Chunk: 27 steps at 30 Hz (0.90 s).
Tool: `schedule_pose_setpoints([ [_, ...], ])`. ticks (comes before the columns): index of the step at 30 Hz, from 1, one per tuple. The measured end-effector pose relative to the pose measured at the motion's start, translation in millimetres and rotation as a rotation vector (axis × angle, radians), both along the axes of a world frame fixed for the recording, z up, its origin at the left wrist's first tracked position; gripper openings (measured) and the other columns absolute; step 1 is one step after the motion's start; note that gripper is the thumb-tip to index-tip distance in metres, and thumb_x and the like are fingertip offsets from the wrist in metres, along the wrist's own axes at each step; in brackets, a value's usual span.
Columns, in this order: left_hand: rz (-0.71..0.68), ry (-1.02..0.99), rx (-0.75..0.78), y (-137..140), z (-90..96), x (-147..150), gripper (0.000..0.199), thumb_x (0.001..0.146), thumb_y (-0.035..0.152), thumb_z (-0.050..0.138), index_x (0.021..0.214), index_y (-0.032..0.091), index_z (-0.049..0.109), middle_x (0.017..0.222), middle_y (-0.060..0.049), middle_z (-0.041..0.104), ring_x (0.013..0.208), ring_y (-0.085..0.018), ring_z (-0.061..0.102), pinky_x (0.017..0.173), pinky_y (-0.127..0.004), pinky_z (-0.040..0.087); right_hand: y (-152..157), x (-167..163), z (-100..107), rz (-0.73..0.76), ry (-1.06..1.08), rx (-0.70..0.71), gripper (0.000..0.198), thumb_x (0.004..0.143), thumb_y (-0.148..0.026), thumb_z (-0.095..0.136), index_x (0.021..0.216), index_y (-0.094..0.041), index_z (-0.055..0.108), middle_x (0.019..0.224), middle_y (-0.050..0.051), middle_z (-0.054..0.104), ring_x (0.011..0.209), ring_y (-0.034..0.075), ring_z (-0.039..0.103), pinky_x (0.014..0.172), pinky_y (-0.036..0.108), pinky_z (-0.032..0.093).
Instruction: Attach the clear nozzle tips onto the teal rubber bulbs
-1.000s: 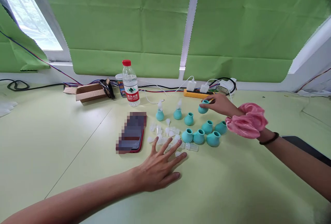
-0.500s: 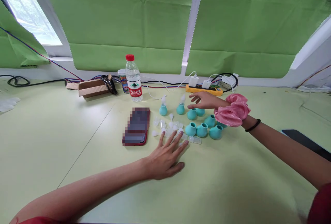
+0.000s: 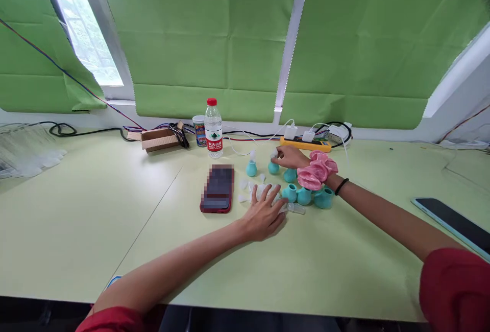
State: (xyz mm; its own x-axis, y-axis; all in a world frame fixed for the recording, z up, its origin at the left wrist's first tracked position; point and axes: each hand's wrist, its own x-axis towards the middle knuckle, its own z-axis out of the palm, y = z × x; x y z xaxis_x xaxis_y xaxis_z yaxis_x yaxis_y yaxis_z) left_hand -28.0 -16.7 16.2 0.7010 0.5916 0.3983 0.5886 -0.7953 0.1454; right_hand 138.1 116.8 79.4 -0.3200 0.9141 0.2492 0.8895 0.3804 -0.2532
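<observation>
My right hand, with a pink scrunchie at the wrist, pinches the clear plastic nozzle standing in a teal rubber bulb. Just left of it, another teal bulb stands upright with its own clear nozzle. My left hand lies with fingers spread over a heap of small clear plastic parts, partly hiding them. One clear tube rests beside its fingertips. Several open-necked teal bulbs sit to the right, some hidden under my right wrist.
A phone in a red case lies left of the parts. Behind it stand a water bottle and a printed can. An open cardboard box, cables and a yellow power strip line the back. A dark tablet-like device lies right.
My right hand has moved left from above the bulbs and closed on the nozzle of the second bulb. My left hand stays over the clear parts. The view has shifted.
</observation>
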Motion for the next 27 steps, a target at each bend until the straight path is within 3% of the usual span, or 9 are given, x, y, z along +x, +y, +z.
schedule_pose_setpoints([
  [3,0.002,-0.099,0.03,-1.9,2.9,-2.1,0.029,0.082,0.027,0.031,0.107,0.019,0.044,0.119,-0.01,0.038,0.111,-0.024,0.03,0.091,-0.049,0.021,-24.2,-1.0,17.0,-0.006,0.236,0.2,0.02,0.071,-0.033,0.05,0.076,-0.014,0.054,0.075,0.007,0.062,0.072,0.016,0.058,0.069,0.027,0.044],
  [6,-0.009,-0.258,-0.013,-0.3,3.8,-5.6,0.023,0.082,0.026,0.03,0.091,0.015,0.049,0.096,-0.009,0.05,0.093,-0.019,0.04,0.082,-0.038,0.032,-72.3,1.0,27.3,0.069,0.583,0.334,0.022,0.071,-0.037,0.051,0.077,-0.016,0.05,0.08,0.006,0.061,0.075,0.017,0.058,0.07,0.028,0.046],
  [9,-0.015,-0.465,-0.074,0.9,3.4,-8.4,0.023,0.082,0.027,0.028,0.078,0.014,0.048,0.079,-0.006,0.05,0.079,-0.016,0.042,0.074,-0.032,0.035,-127.1,0.3,15.9,0.183,0.748,0.156,0.025,0.069,-0.039,0.054,0.078,-0.017,0.048,0.077,0.005,0.06,0.07,0.016,0.058,0.062,0.027,0.048],
  [13,-0.013,-0.64,-0.229,-5.0,2.3,-5.3,0.031,0.084,0.032,0.024,0.075,0.014,0.047,0.069,-0.003,0.048,0.068,-0.013,0.043,0.065,-0.026,0.035,-167.1,-7.1,-24.1,0.325,0.649,-0.115,0.023,0.069,-0.039,0.055,0.07,-0.017,0.048,0.065,0.0,0.055,0.058,0.011,0.053,0.053,0.023,0.045],
  [16,-0.063,-0.604,-0.35,-13.0,2.0,0.8,0.038,0.083,0.038,0.024,0.059,0.015,0.042,0.054,0.002,0.038,0.053,-0.009,0.036,0.052,-0.022,0.029,-169.4,-12.0,-49.8,0.297,0.603,-0.098,0.026,0.068,-0.04,0.057,0.064,-0.016,0.048,0.058,-0.002,0.05,0.053,0.01,0.048,0.05,0.023,0.041],
  [20,-0.031,-0.513,-0.376,-17.9,4.5,4.0,0.039,0.081,0.039,0.032,0.052,0.014,0.036,0.048,0.005,0.029,0.047,-0.006,0.028,0.047,-0.021,0.023,-165.3,-14.9,-61.6,0.301,0.584,-0.137,0.028,0.068,-0.041,0.055,0.063,-0.014,0.05,0.059,-0.001,0.05,0.055,0.01,0.047,0.052,0.023,0.04],
  [24,-0.04,-0.568,-0.442,-14.8,8.6,-0.8,0.034,0.082,0.035,0.031,0.06,0.014,0.044,0.051,0.003,0.04,0.049,-0.007,0.036,0.049,-0.02,0.03,-167.4,-16.1,-60.2,0.375,0.713,-0.28,0.026,0.075,-0.039,0.047,0.073,-0.014,0.055,0.069,0.001,0.057,0.071,0.014,0.052,0.067,0.027,0.042],
  [27,-0.073,-0.645,-0.506,-13.1,9.9,-3.1,0.025,0.08,0.034,0.038,0.076,0.013,0.051,0.06,0.001,0.05,0.055,-0.008,0.044,0.053,-0.02,0.035,-168.5,-16.7,-59.7,0.372,0.892,-0.412,0.025,0.077,-0.035,0.043,0.076,-0.013,0.055,0.067,0.003,0.059,0.07,0.015,0.054,0.069,0.028,0.043],
])
